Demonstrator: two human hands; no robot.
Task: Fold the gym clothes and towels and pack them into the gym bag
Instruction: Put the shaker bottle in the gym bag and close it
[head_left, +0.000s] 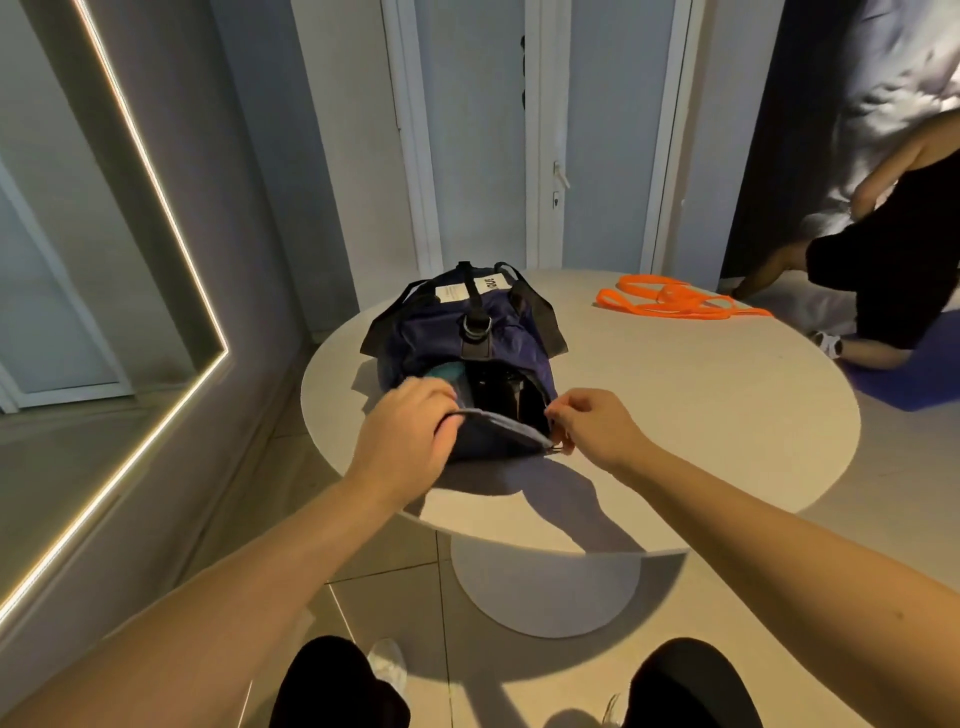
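Two hands at the open gym bag (431, 335).
The left hand (402, 428) curls its fingers over the bag's near rim on the round tabletop (675, 415); the right hand (597, 423) pinches the zipper pull (558, 451); orange straps (675, 304) lie farther right.

The navy-blue fabric gym bag (511, 340) carries black webbing straps (548, 322) and a white label (454, 292) with black lettering. Its grey rim (498, 422) runs between the two grips; teal cloth (445, 374) shows just beyond the left hand (402, 431). Well beyond the right hand (597, 428), an orange looped band (675, 304) lies on the pale beige round table (727, 415).
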